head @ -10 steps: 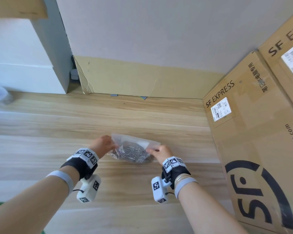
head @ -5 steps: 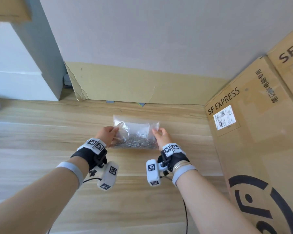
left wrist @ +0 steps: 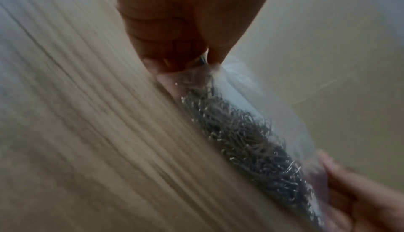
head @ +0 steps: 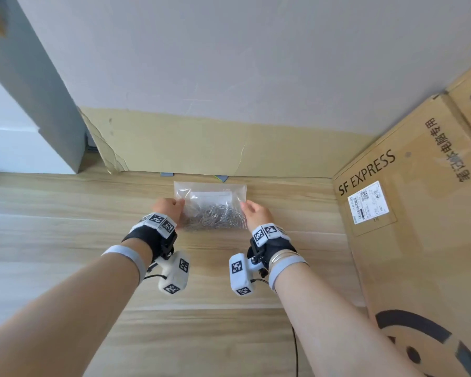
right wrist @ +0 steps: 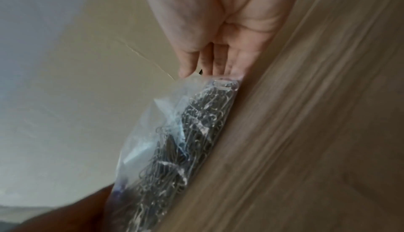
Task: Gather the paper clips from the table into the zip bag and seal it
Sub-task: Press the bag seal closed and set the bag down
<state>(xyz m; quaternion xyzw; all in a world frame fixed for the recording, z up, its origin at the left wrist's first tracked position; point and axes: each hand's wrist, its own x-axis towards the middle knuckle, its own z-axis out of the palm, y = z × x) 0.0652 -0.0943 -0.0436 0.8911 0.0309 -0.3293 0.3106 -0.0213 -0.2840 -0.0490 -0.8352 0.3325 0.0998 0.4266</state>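
Observation:
A clear zip bag (head: pixel 210 198) lies on the wooden table, its lower part filled with a heap of silver paper clips (head: pixel 215 219). My left hand (head: pixel 167 209) pinches the bag's left edge between thumb and fingers; the left wrist view shows that pinch on the zip bag (left wrist: pixel 220 73) with the paper clips (left wrist: pixel 247 137) inside. My right hand (head: pixel 254 213) holds the right edge, fingers under and thumb on top, as the right wrist view shows at the zip bag (right wrist: pixel 174 123) and the paper clips (right wrist: pixel 192 132). The bag's top strip points away from me.
A big cardboard box marked SF EXPRESS (head: pixel 408 227) stands along the right side of the table (head: pixel 65 240). A cardboard sheet (head: pixel 201 148) leans against the wall behind the bag. A grey-white cabinet (head: pixel 33 104) stands at the back left.
Both hands have pushed the bag away from me toward the wall and laid it flatter. The clips have settled into its near half.

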